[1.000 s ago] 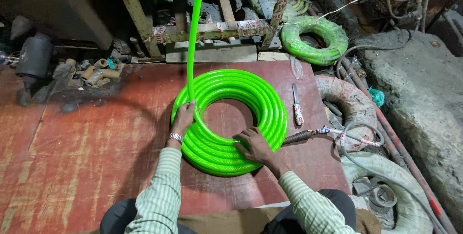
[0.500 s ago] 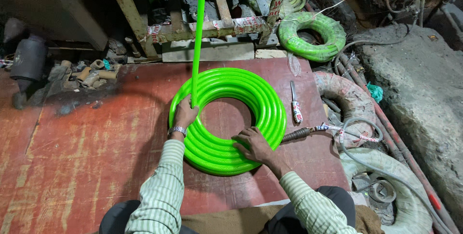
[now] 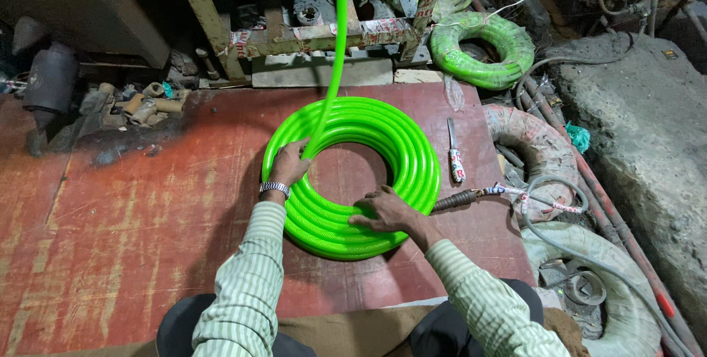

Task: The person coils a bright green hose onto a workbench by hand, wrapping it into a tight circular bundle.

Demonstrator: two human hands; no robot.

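A coil of bright green hose [image 3: 401, 154] lies flat on a red-brown board [image 3: 132, 210]. A loose length of the same hose [image 3: 338, 48] runs up from the coil's left inner side and out of the top of the view. My left hand [image 3: 289, 163] grips this loose length where it meets the coil. A metal watch sits on that wrist. My right hand [image 3: 384, 212] rests flat on the coil's near side, fingers spread and pressing down. Both arms wear striped green sleeves.
A knife with a red and white handle [image 3: 454, 157] lies right of the coil. A darker green hose coil [image 3: 482, 48] sits at the back right. Sack-wrapped coils [image 3: 537, 154], a grey hose [image 3: 589, 269] and a taped metal frame [image 3: 324, 33] surround the board.
The loose hose has swung to the right, now leaning from the coil toward the upper middle. My left hand has slid a little along the coil's inner edge. My right hand stays put.
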